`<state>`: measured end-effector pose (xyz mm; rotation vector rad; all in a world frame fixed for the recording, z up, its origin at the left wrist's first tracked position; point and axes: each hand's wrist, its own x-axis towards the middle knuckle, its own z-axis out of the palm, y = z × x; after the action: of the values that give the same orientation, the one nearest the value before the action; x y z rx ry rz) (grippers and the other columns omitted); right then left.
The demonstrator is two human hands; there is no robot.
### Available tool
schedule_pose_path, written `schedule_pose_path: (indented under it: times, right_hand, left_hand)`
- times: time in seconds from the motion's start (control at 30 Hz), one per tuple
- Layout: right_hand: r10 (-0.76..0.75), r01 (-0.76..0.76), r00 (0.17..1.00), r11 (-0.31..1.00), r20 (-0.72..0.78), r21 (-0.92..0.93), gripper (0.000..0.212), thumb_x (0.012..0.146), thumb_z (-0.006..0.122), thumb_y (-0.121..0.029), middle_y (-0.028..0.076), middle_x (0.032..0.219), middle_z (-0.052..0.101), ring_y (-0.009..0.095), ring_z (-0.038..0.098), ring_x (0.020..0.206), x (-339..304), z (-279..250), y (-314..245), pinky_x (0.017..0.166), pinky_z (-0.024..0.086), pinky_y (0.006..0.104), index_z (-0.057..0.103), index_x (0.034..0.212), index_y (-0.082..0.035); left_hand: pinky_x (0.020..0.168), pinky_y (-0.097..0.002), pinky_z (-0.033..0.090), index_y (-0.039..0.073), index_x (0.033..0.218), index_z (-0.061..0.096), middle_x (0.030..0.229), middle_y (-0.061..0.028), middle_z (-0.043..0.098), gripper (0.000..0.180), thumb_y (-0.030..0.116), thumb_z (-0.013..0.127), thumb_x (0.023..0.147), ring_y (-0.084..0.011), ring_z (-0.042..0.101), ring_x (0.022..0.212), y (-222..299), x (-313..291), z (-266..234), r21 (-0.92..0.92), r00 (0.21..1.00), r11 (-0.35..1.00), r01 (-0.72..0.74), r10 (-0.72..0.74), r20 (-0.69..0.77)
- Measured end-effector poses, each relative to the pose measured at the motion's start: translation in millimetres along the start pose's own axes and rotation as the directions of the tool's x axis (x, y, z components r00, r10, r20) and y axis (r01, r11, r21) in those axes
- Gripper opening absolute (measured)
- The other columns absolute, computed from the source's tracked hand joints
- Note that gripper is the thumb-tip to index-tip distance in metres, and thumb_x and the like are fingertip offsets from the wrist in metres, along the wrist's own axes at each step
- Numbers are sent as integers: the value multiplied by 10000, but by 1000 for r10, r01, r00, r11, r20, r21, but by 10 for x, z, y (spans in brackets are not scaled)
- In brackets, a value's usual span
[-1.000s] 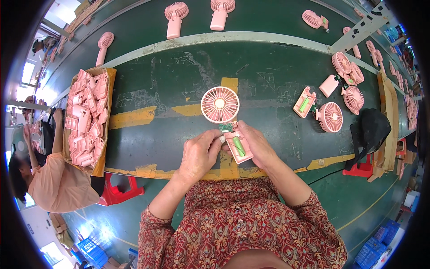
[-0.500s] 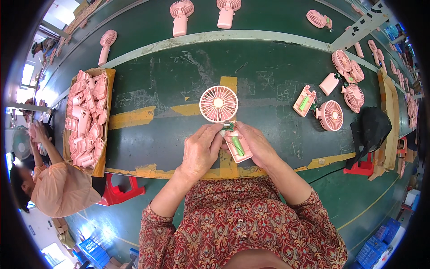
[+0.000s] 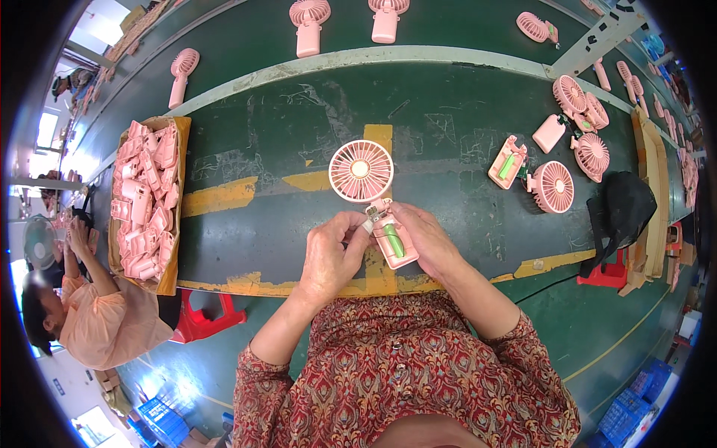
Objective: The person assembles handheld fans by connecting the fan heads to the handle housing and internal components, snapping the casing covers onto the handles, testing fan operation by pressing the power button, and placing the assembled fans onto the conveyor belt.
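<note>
A pink handheld fan lies in front of me, its round grille head point(image 3: 361, 171) pointing away. Its handle shell point(image 3: 403, 261) is uncovered, showing a green battery point(image 3: 393, 241) inside. My right hand point(image 3: 431, 240) grips the shell along its right side, thumb near the neck. With thumb and fingertips my left hand point(image 3: 334, 250) pinches a small circuit board point(image 3: 373, 213) at the top of the shell, beside the neck. The fingers partly hide the board and its wires.
A cardboard box point(image 3: 176, 246) of pink shell parts stands at left. Several partly assembled fans point(image 3: 554, 187) lie at right, near a black bag point(image 3: 626, 209). Finished-looking fans point(image 3: 308, 30) sit beyond the pale rail point(image 3: 358, 56). Another person point(image 3: 112, 317) works at far left.
The circuit board has turned over in my left fingers; its green face with a dark display no longer shows. My left fingers have shifted slightly. The other person's hands have moved.
</note>
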<state>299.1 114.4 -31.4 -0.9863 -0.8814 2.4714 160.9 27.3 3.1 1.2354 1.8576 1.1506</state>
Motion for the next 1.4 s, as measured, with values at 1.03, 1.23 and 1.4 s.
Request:
schedule_pose_path:
  times: [1.03,1.23,1.4]
  right_hand:
    - [-19,21,1000,994,14,-104,330,978,393,-249,26,889,588,69,559,774,-47,46,-56,667,468,220,513,1130,17]
    - [-62,111,982,956,180,-273,329,942,485,-152,45,1075,580,91,554,954,-47,-59,-37,810,471,238,472,1226,13]
    - [-83,129,984,941,157,-314,301,934,486,-111,30,1023,585,69,542,901,-49,-18,-42,766,465,233,474,1212,4]
  left_hand:
    - [643,-343,517,-4,970,621,883,-145,617,230,-47,603,745,-307,625,759,-7,26,63,333,945,890,-313,328,10]
    - [638,-355,525,8,959,638,910,-136,619,275,-53,603,693,-302,626,767,9,18,74,445,911,806,-390,407,63]
    - [631,-370,522,9,968,608,891,-106,587,317,-7,604,652,-279,605,753,37,49,69,512,895,745,-429,426,131]
